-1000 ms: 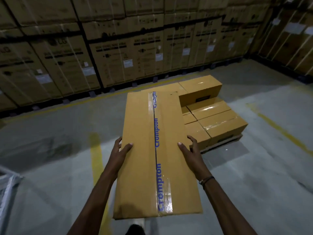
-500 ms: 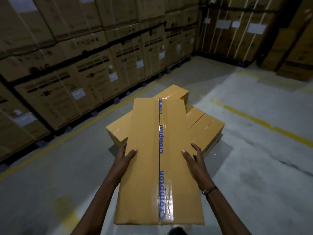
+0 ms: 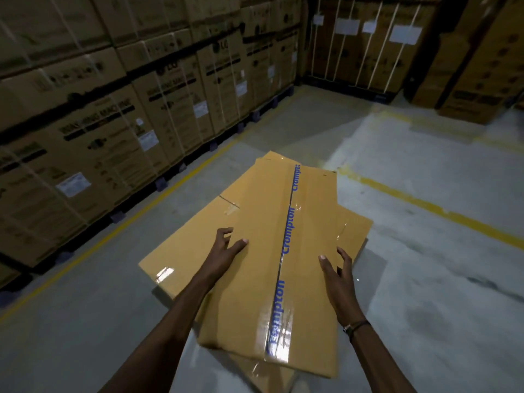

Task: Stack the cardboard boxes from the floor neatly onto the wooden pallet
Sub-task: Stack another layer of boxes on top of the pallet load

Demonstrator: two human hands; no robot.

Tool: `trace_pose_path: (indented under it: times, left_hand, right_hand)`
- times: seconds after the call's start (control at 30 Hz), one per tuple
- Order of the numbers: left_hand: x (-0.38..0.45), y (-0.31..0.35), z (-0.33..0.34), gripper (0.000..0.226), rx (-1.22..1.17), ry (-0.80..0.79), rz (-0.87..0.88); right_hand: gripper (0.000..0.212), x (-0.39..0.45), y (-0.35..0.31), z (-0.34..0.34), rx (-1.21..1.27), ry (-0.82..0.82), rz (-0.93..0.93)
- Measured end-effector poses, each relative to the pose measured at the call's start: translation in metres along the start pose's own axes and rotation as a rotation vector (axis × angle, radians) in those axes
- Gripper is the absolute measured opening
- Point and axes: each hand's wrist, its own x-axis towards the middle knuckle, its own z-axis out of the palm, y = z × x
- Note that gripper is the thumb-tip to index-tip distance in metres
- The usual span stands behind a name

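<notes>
Fingers point(image 3: 226, 232) round carton point(image 3: 272, 279) edges

Grey concrete floor point(image 3: 425, 293) with yellow lines point(image 3: 442, 211), bearing stacked cardboard boxes point(image 3: 198, 239) and strapped cartons point(image 3: 99, 143).

The long box point(image 3: 263, 251) is yellow-brown, with a shiny clear tape strip point(image 3: 286, 245) down its middle that has blue letters on it. The floor point(image 3: 425, 265) is grey with yellow lines point(image 3: 431, 208). The big boxes point(image 3: 99, 131) by the wall are brown with dark print, white labels and pale straps.
</notes>
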Motion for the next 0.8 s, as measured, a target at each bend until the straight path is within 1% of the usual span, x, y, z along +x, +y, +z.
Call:
trace_pose_path:
  times: [0.17,0.23,0.33,0.47,0.57,0.67,0.8]
  left_hand:
    - [0.101,0.016,-0.021,0.052,0.062,-0.135,-0.016]
    - [0.13,0.022,-0.027,0.053,0.1,-0.188,-0.021]
    - [0.19,0.014,-0.049,0.05,0.173,-0.332,-0.016]
    - [0.263,0.001,-0.071,0.048,0.234,-0.464,0.007]
    - [0.314,-0.018,-0.078,0.05,0.265,-0.566,0.028]
    - [0.359,-0.047,-0.08,0.054,0.322,-0.584,0.062]
    - [0.419,-0.093,-0.074,0.062,0.406,-0.577,0.118]
  right_hand:
    - [0.048,0.06,0.005,0.05,0.021,0.127,0.031]
    - [0.047,0.074,0.007,0.065,0.021,0.147,0.053]
    - [0.048,0.098,0.015,0.103,0.036,0.227,0.074]
    - [0.053,0.13,0.03,0.145,0.037,0.304,0.101]
    - [0.048,0.156,0.056,0.164,0.025,0.332,0.141]
    - [0.047,0.187,0.086,0.178,0.002,0.352,0.165]
    - [0.071,0.229,0.119,0.196,-0.013,0.353,0.194]
